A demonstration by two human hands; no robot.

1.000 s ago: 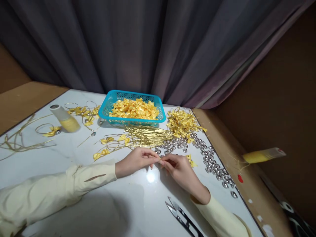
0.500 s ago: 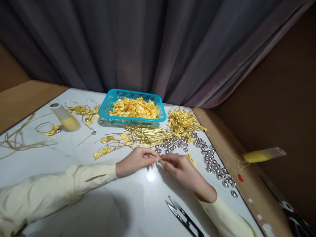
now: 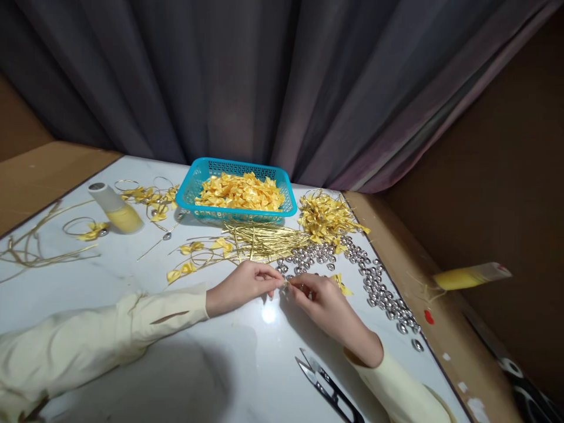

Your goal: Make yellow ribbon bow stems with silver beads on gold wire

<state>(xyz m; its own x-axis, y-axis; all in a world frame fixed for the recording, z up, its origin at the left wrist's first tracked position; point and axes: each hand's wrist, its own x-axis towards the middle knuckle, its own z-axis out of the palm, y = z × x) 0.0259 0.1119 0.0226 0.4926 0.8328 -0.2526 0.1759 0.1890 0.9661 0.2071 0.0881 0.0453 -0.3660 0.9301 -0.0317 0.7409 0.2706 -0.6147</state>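
Note:
My left hand and my right hand meet fingertip to fingertip above the middle of the white table. Both are closed in a pinch on something tiny and yellowish between them, too small to name. Just beyond the fingers lie a bundle of gold cords and a scatter of silver beads. A yellow ribbon bow rests behind my right hand. Black thread snips with open blades lie on the table below my right hand.
A blue basket of yellow bows stands at the back. To its right is a pile of corded bows. A yellow thread spool stands at left, another spool at right. Scissors lie at the far right.
My right hand has shifted very slightly left, its fingertips still pinched against those of my left hand. The left hand stays almost in place.

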